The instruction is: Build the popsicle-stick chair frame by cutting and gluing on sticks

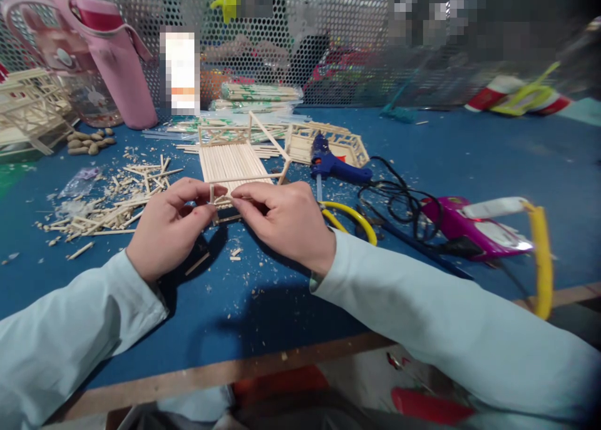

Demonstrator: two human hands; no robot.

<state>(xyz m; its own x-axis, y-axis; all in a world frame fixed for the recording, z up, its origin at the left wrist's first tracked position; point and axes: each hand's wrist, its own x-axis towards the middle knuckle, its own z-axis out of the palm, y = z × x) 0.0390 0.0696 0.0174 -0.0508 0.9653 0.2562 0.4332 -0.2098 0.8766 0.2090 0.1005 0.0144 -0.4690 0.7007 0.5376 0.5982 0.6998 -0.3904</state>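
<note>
Left hand [169, 228] pinches stick frame [235, 162] at near corner; right hand [288, 222] pinches small stick [226, 198], seemingly

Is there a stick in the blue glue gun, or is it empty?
There's one in: a pale stick pokes out of the glue gun at its near end. I can't tell how much is hidden inside.

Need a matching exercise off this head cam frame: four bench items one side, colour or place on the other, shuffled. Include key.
1. stick frame
2. glue gun
3. peanuts
4. tall bottle

A. brown, clustered on the blue table
B. between the left hand and the right hand
C. pink, in front of the mesh panel
D. dark blue, near a black cable

Pairs: 1-B, 2-D, 3-A, 4-C
</note>
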